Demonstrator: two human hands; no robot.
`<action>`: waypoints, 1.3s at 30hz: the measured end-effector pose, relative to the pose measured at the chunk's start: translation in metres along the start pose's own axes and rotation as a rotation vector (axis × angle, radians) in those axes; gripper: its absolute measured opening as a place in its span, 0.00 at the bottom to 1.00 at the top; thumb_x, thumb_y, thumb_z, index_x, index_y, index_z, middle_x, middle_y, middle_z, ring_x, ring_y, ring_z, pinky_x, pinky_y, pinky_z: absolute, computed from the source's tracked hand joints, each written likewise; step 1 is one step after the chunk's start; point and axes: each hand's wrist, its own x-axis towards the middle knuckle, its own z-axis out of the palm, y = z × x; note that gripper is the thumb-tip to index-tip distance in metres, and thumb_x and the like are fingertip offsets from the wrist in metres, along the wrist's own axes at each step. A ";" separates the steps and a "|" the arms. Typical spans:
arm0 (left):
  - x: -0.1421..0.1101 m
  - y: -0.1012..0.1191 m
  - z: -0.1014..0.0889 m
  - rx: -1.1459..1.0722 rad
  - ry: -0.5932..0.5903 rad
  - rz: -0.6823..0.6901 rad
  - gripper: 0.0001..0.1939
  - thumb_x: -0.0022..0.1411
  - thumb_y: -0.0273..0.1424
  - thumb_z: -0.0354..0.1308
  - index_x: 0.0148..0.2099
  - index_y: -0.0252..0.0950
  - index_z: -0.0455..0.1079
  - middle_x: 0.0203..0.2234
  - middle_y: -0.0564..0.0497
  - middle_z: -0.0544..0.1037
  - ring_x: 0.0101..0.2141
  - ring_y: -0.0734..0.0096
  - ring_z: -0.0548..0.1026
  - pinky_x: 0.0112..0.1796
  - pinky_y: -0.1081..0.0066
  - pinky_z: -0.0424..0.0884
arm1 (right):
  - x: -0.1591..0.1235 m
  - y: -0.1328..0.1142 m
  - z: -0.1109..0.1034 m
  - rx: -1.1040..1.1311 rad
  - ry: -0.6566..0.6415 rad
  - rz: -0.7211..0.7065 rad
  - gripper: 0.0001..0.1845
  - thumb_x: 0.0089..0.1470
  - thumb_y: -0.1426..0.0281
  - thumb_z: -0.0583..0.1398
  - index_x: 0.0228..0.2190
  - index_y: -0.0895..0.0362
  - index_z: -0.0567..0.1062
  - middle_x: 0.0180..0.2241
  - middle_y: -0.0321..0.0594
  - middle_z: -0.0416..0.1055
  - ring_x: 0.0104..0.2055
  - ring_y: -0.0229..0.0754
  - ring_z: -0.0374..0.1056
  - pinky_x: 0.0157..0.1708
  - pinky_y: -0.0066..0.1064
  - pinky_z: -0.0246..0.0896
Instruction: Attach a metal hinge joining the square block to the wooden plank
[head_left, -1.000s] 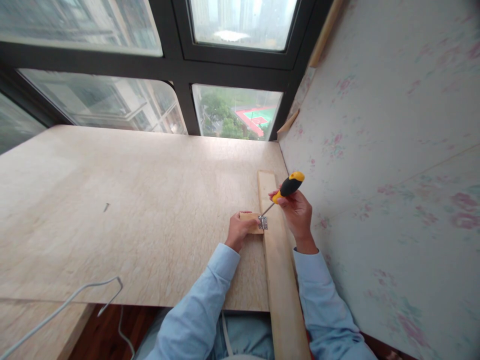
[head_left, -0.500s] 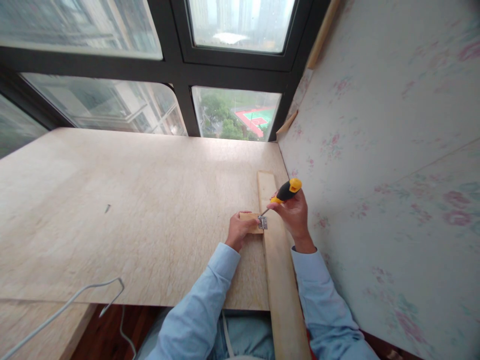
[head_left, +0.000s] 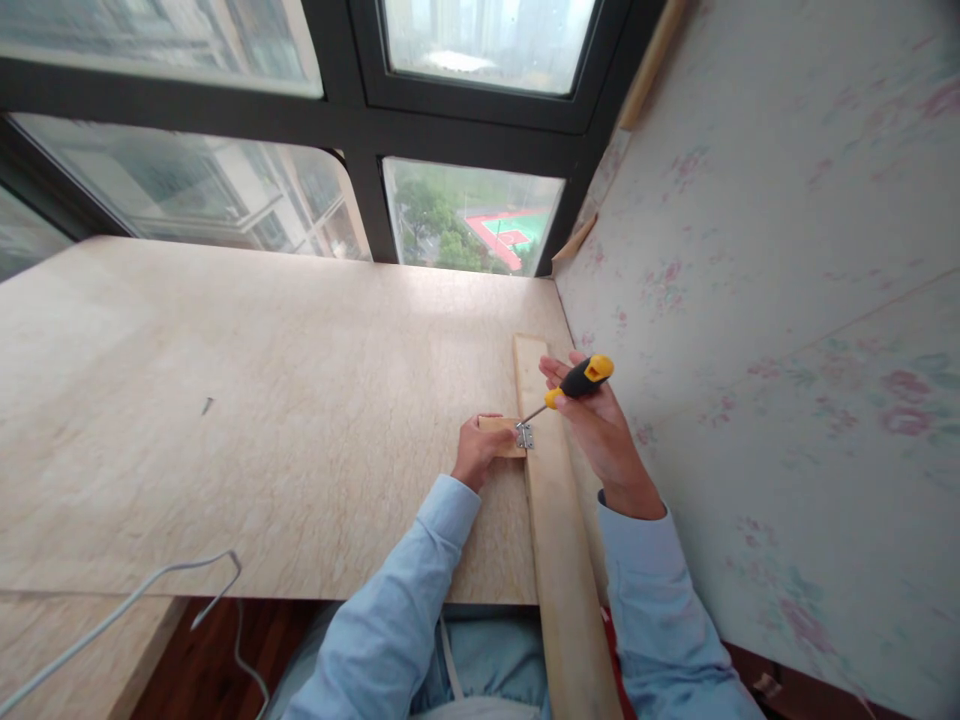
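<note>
head camera first: what does the right hand (head_left: pixel 596 425) have?
a screwdriver (head_left: pixel 583 380), yellow and black, slanting with its handle up to the right and its tip down at the hinge (head_left: pixel 525 436)

is it a tight hold?
i can't tell. the fingers are loosely spread, and the handle lies across the hand by the thumb

and the left hand (head_left: pixel 474 452)?
closed on the small wood block (head_left: pixel 512 450), thumb along the top, its tip just beside the hinge

where's that block, exactly?
on the table (head_left: pixel 300 430), its end up against the left side of the long plank (head_left: pixel 566 560). the hinge lies over the line between the 2 pieces of wood

which way does the plank run?
away from the person, from over the near table edge towards the window (head_left: pixel 337 120), close to the flowered wall (head_left: pixel 750 300) on the right

anything else on the table?
1 small metal piece (head_left: pixel 208 405), it looks like a screw, lying well apart from both hands, off to the left

and nearer the person?
a white cable (head_left: pixel 150 578), bent over the near edge at the lower left, and 2 light blue sleeves (head_left: pixel 405 590)
</note>
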 end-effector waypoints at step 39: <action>0.005 -0.006 -0.001 -0.014 -0.031 0.014 0.21 0.36 0.18 0.68 0.35 0.34 0.68 0.24 0.53 0.76 0.25 0.69 0.75 0.26 0.73 0.71 | 0.008 -0.008 0.002 -0.391 -0.131 -0.003 0.28 0.50 0.50 0.65 0.45 0.51 0.64 0.49 0.45 0.73 0.53 0.47 0.71 0.54 0.44 0.67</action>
